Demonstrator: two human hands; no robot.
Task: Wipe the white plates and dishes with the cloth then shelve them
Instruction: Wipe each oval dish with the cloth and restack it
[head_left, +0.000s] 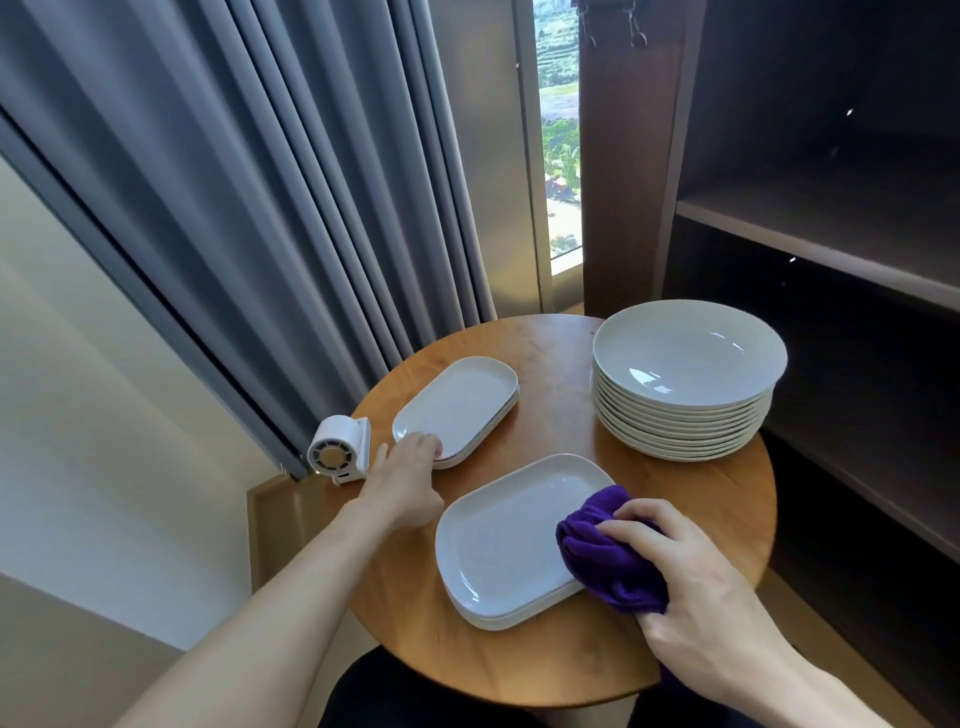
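Note:
On the round wooden table (561, 654) lie two small stacks of white oblong plates. My left hand (402, 480) reaches to the near edge of the far stack (460, 402), its fingers curled over the rim of the top plate. My right hand (691, 587) grips a bunched purple cloth (608, 561) and presses it on the right side of the near stack (509, 540). A tall stack of round white deep dishes (685, 374) stands at the table's right side.
A small white fan (340, 451) is at the table's left edge. Grey curtains (249, 197) hang behind. A dark wooden shelf unit (831, 239) stands to the right, its boards bare where visible.

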